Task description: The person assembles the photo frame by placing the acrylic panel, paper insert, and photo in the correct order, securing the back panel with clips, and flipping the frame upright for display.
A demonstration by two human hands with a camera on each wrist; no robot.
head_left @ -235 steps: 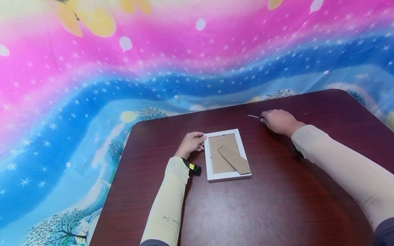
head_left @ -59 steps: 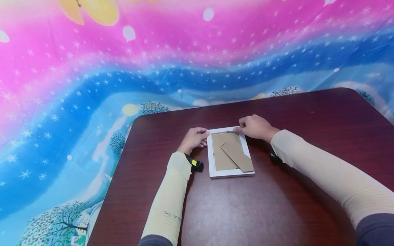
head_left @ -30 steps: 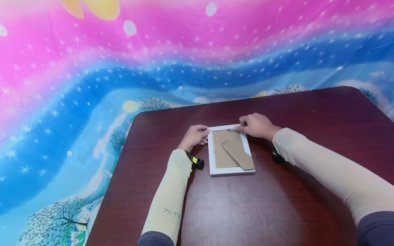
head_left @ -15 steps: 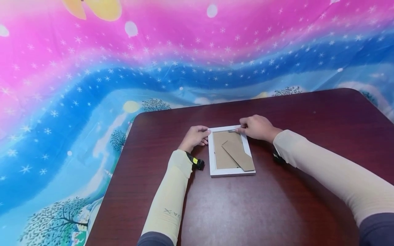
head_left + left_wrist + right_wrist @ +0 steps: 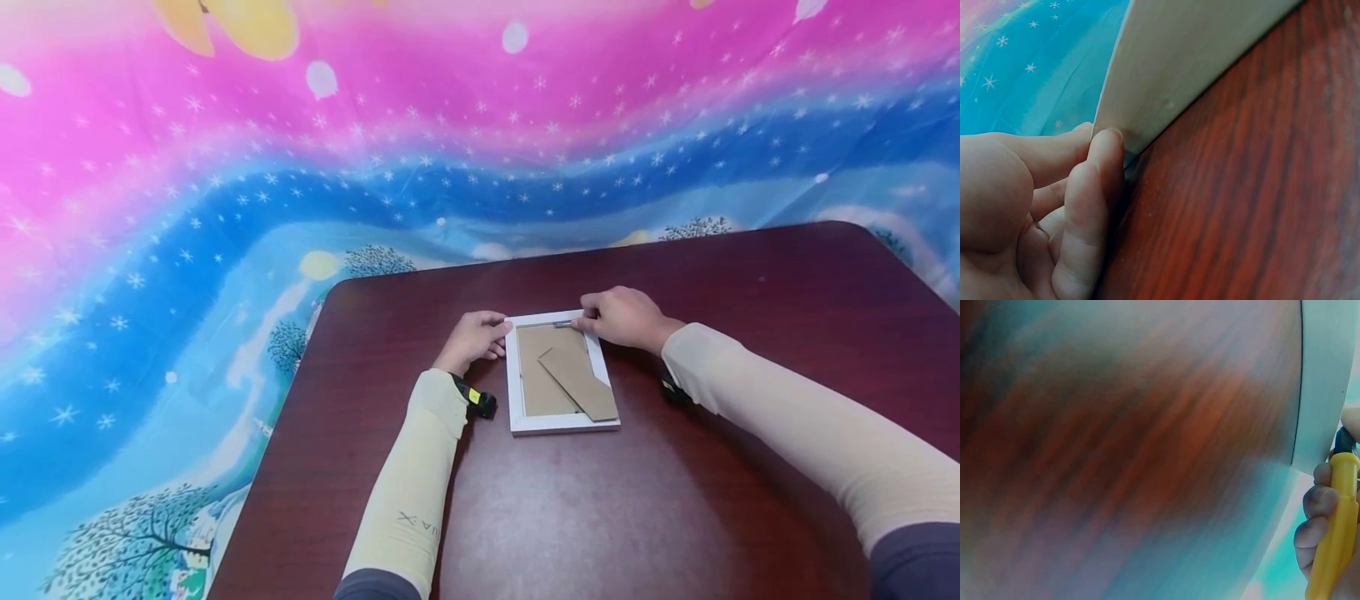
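Left of the left hand hangs a printed cloth (image 5: 247,242), blue and pink with snowflakes, which also runs behind both hands. The left sleeve (image 5: 408,483) is pale, with a black strap (image 5: 480,402) at the wrist, on the near side of the hand. The left hand (image 5: 472,340) is mostly closed, fingers bent in, its thumb and a fingertip pinching the far left corner of a white picture frame (image 5: 514,383). The frame lies back side up on the dark red-brown table (image 5: 570,508), between the two hands, most of its length reaching from them toward the person. Its brown backing board (image 5: 534,375) faces up, and a stand flap (image 5: 581,385) slants across it, nearer the person than either hand, its wide end over the near right rim. At the far edge of the backing, a thin metal shaft (image 5: 562,324) points from the right hand toward the left. The right hand (image 5: 628,318) sits at the frame's far right corner, fingers curled firmly around a tool's yellow handle (image 5: 1340,525). Whether the tip touches the backing, I cannot tell. The pale right sleeve (image 5: 795,417) extends to the right of that hand.
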